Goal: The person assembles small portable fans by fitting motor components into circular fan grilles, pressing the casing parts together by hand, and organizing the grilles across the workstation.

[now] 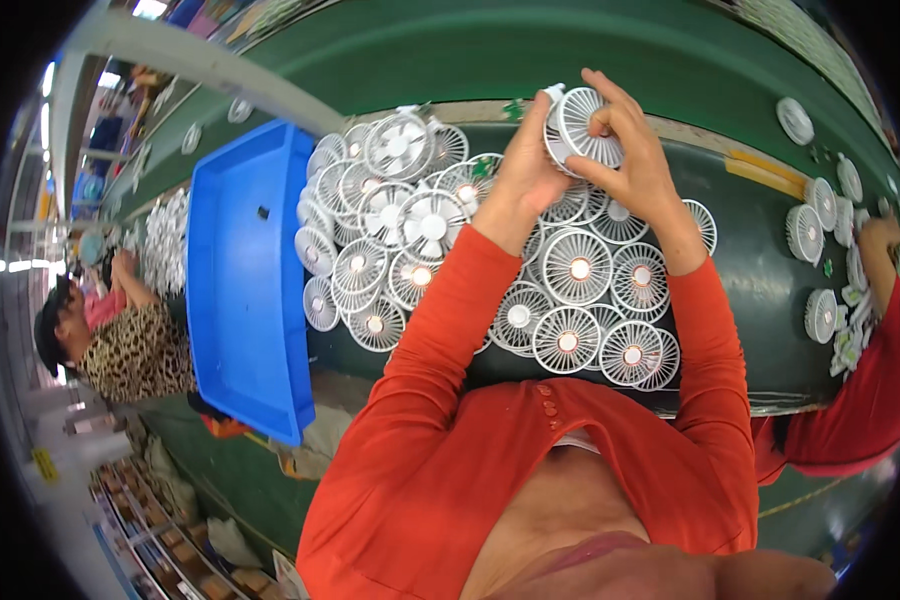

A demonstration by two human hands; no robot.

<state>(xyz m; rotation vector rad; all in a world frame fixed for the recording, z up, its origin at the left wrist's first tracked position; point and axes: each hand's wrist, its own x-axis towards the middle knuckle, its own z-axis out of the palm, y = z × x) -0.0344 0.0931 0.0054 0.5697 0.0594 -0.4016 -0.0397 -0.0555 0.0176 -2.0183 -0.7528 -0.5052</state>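
Observation:
Above the far side of the table I hold a small white fan head (576, 110) with a round wire-like grille, turned partly on its side. My left hand (536, 165) is closed round its back and left edge. On the grille's right side, the curved fingers and thumb of my right hand (638, 150) grip the rim. Below my hands lie many white fan grilles (579, 266), some with round metal-coloured centres. To their left is a heap of fan heads with white blades (430, 225). A green piece (483, 167) lies among them.
A large blue tray (245, 290) stands left of the heap. Behind runs a green conveyor belt (420, 55). At right, another person's arm (880, 250) reaches among more fan parts (805, 232). A person in a spotted top (135, 345) works at far left.

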